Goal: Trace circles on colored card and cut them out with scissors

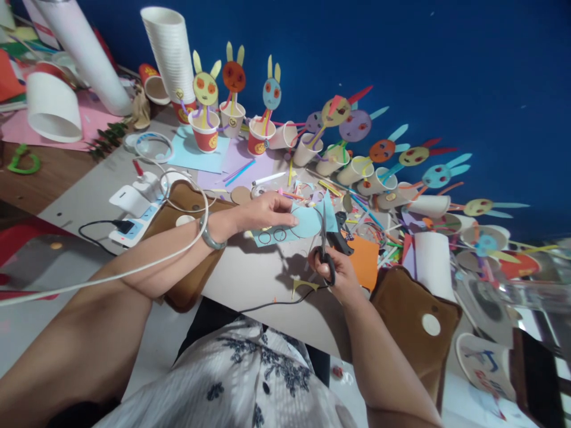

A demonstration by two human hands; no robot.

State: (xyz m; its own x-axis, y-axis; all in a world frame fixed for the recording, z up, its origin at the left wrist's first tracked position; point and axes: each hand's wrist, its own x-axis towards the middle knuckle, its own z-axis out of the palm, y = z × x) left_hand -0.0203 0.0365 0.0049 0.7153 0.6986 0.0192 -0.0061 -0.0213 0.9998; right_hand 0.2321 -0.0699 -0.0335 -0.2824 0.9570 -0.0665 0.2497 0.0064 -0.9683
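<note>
My left hand (273,213) pinches a sheet of light blue paper (307,223) between thumb and fingers. Circles are drawn on the paper, two small ones at its lower left and part of a larger one near my thumb. In my right hand (339,274) are black-handled scissors (324,238), with fingers through the loops. The blades point away from me and lie at the right part of the paper, close to the larger drawn curve. A yellow paper scrap (305,286) lies on the table just below the scissors.
Paper cups with rabbit-faced figures (206,89) line the blue wall. A black glue gun (341,235) and orange paper (364,261) lie right of the scissors. A white cable (147,267) crosses my left forearm. A power strip (134,221) sits left, and brown pouches (414,324) flank the work area.
</note>
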